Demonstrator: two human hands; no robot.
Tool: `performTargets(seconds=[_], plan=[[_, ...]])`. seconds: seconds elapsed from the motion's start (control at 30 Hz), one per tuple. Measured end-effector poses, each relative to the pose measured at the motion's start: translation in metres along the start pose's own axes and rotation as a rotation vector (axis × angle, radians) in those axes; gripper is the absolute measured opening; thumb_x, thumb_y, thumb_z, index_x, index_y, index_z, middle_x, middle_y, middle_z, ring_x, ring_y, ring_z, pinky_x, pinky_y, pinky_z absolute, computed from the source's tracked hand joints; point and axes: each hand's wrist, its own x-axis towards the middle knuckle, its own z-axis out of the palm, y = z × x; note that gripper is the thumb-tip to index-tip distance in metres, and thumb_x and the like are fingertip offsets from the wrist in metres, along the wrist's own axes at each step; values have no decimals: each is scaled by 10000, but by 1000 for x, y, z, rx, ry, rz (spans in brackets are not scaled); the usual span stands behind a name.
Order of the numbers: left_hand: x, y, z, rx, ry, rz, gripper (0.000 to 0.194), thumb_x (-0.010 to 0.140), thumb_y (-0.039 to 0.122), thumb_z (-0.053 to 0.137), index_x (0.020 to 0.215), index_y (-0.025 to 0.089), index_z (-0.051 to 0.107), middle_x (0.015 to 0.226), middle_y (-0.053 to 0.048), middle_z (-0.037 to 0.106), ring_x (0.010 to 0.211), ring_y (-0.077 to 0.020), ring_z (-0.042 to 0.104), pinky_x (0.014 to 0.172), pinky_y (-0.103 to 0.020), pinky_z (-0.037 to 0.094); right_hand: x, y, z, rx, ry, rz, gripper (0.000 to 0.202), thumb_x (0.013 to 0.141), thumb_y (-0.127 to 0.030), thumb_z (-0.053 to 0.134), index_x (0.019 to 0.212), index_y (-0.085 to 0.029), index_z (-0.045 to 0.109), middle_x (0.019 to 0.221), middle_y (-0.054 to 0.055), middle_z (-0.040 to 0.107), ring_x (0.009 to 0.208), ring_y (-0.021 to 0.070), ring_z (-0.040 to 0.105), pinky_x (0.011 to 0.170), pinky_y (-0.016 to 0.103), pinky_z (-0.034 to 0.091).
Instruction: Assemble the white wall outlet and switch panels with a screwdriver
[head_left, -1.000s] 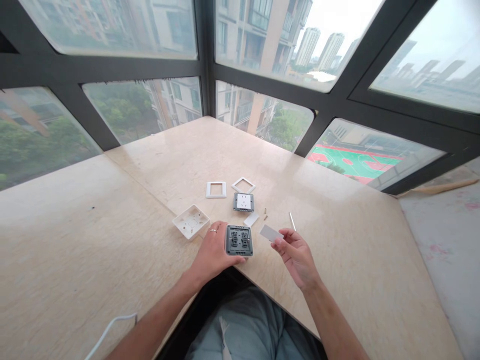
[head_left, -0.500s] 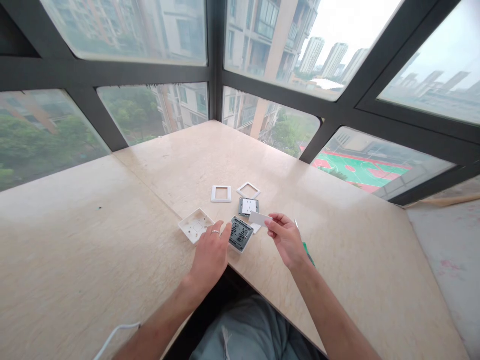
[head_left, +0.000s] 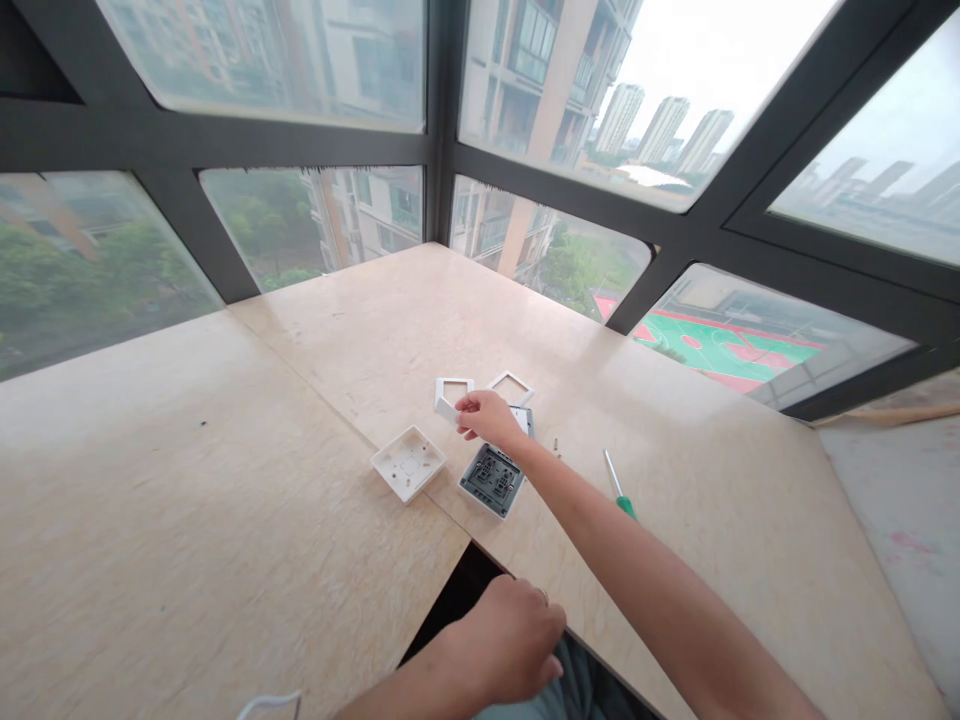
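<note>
Faces broad windows (head_left: pixel 262 60) across a pale tabletop (head_left: pixel 187 480). Curls the left hand (head_left: pixel 514 635) loosely above the lap (cannot tell of anything inside it). Stretches the right hand (head_left: pixel 487 415) over the middle of the tabletop. Has just below that hand a grey module (head_left: pixel 491 480) in a white surround, and left of it, apart, an open white box (head_left: pixel 409 463). Has a socket unit (head_left: pixel 521 415) partly hidden by the right hand, 2 white frames (head_left: pixel 441 391) beyond, and a green-handled screwdriver (head_left: pixel 625 506) farther right. Pinches a thin white plate (head_left: pixel 446 409) between right thumb and fingers, by the left frame, with contact impossible to tell. Has small screws (head_left: pixel 556 443) right of the socket unit
</note>
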Motion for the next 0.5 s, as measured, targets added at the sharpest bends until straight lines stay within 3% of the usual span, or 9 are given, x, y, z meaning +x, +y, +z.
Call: performTargets(seconds=[0.1, 0.2, 0.27, 0.37, 0.5], plan=[[-2, -5, 11, 59, -112, -55, 421, 787, 444, 794, 1032, 112, 706, 979, -215, 742, 885, -379, 730, 732, -449, 557, 15, -4, 15, -137, -76, 33, 298, 973, -339, 643, 1218, -170, 634, 1210, 87, 668, 995, 213, 683, 842, 412, 595], [-6, -8, 8, 65, -102, -117, 440, 790, 419, 801, 1048, 79, 698, 997, -240, 731, 913, -383, 723, 761, -465, 553, 26, -8, 29, -195, -94, 16, 356, 980, -363, 629, 1294, -196, 599, 1322, 98, 618, 1098, 241, 652, 914, 458, 571], [-8, -9, 3, 49, -58, -118, 425, 809, 414, 785, 1056, 80, 696, 1007, -245, 729, 937, -385, 718, 777, -474, 550, 29, -10, 36, -198, -72, -19, 313, 978, -348, 633, 1247, -189, 627, 1273, 95, 646, 1054, 228, 668, 887, 432, 580], [-9, -12, -4, 23, -33, -116, 416, 815, 423, 775, 1059, 96, 697, 1015, -240, 734, 946, -391, 718, 777, -475, 549, 23, -12, 38, -159, -17, -99, 123, 952, -218, 619, 1019, -175, 713, 1039, 65, 732, 835, 179, 719, 717, 306, 586], [-12, -16, -10, 25, -48, -151, 400, 821, 413, 765, 1068, 106, 695, 1045, -226, 737, 965, -386, 717, 796, -468, 546, -6, -8, 17, -87, 56, -228, 180, 843, -120, 561, 774, -191, 712, 758, -5, 710, 631, 121, 693, 566, 204, 499]])
